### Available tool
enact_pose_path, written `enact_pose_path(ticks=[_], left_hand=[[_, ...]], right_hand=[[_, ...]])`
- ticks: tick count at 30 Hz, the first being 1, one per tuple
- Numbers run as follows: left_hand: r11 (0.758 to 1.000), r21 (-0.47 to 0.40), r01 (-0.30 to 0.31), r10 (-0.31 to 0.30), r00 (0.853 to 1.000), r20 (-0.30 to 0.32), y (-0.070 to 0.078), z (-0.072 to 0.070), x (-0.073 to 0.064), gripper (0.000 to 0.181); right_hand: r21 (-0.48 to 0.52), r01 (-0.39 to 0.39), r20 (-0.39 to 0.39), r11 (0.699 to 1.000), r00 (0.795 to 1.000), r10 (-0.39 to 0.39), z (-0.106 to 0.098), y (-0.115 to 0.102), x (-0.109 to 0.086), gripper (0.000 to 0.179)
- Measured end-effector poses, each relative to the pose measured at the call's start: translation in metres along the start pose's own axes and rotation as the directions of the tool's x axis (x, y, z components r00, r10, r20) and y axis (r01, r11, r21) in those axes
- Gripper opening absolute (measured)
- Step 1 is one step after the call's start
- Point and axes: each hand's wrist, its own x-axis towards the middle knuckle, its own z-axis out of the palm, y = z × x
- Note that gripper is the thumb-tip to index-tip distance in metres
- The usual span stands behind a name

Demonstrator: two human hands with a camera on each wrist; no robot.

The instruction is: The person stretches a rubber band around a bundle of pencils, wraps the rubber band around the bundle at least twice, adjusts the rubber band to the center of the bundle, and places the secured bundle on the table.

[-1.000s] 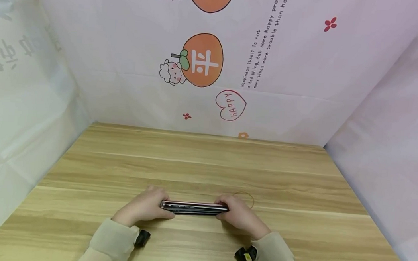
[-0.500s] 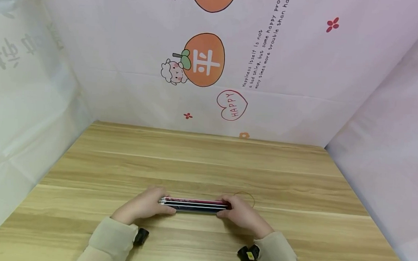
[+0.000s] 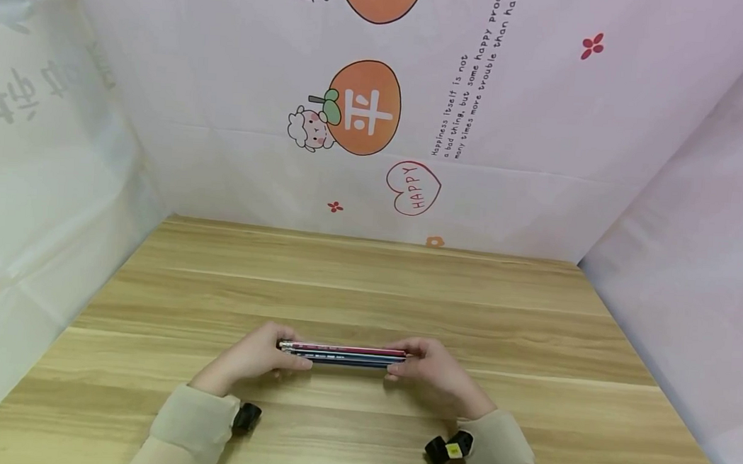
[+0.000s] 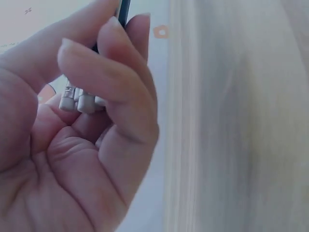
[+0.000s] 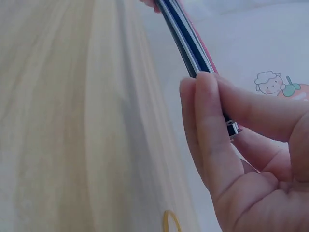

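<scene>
A bundle of pencils (image 3: 351,358), dark ones with a pink-red one on the far side, lies crosswise between both hands. My left hand (image 3: 257,353) grips the left end with curled fingers. In the left wrist view, pale eraser tips (image 4: 87,103) poke out between thumb and fingers. The right hand (image 3: 435,369) pinches the opposite end between thumb and fingers. Blunt pencil ends (image 5: 232,129) show past those fingers in the right wrist view. The bundle appears held above the wooden table (image 3: 368,288). Fingers hide parts of both ends.
A thin yellow rubber band (image 5: 167,221) shows at the bottom of the right wrist view. White printed cloth (image 3: 248,168) walls in the table at the back and on both sides.
Both hands have moved the bundle slightly upward in the head view. The bundle has turned, so its pink-red and dark pencils now show more clearly. Both hands have kept hold of it.
</scene>
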Motion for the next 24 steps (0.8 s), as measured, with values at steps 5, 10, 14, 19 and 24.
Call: enact_pose_path(ticks=[5, 10, 14, 19, 24], left_hand=[[0.997, -0.072, -0.002, 0.001, 1.000, -0.019, 0.002, -0.003, 0.001, 0.039], [0.984, -0.176, 0.010, -0.020, 0.998, -0.056, 0.006, -0.002, 0.002, 0.048], [0.939, -0.342, 0.026, -0.054, 0.996, -0.072, 0.007, 0.004, 0.004, 0.048], [0.841, -0.541, 0.007, -0.053, 0.996, -0.070, 0.006, 0.010, 0.006, 0.046], [0.771, -0.637, -0.006, -0.047, 0.997, -0.066, 0.008, 0.013, 0.005, 0.040]], right_hand=[[0.138, 0.017, -0.017, 0.990, 1.000, -0.015, -0.003, -0.003, 0.001, 0.038], [0.314, 0.060, -0.044, 0.948, 0.998, -0.049, -0.006, -0.006, -0.001, 0.027], [0.348, 0.092, -0.045, 0.933, 0.996, -0.081, -0.008, -0.007, -0.003, 0.030], [0.339, 0.090, -0.049, 0.937, 0.996, -0.078, -0.007, -0.009, -0.004, 0.035], [0.357, 0.078, -0.065, 0.931, 0.996, -0.059, -0.005, -0.011, -0.004, 0.026]])
